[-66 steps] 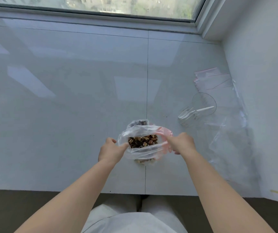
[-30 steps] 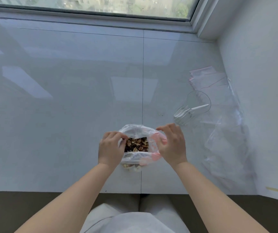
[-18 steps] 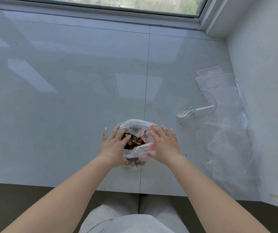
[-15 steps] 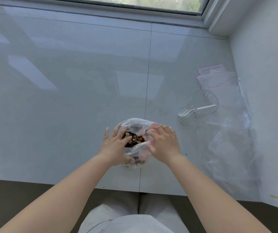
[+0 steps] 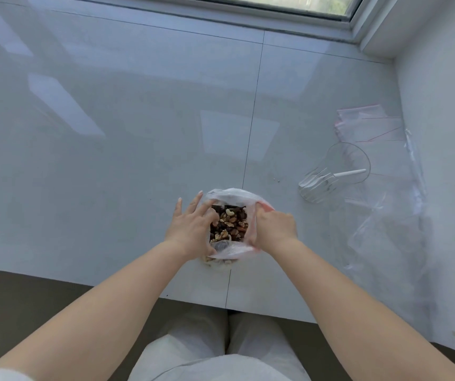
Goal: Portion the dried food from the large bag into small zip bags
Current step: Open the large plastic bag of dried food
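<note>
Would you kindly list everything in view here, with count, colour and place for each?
large bag: one, clear plastic with a pink edge, open, near the front edge of the sill between both hands
dried food: one mixed heap, brown and dark, inside the large bag
scoop: one, clear with a white handle, lying on its side right of the bag
small zip bags: a flat stack, count unclear, clear with pink strips, far right by the wall
plastic sheet: one, clear, crumpled, along the wall on the right
sill: white glossy tiles under the window
left hand: fingers spread on the bag's left rim
right hand: curled in a grip on the bag's right rim
</note>
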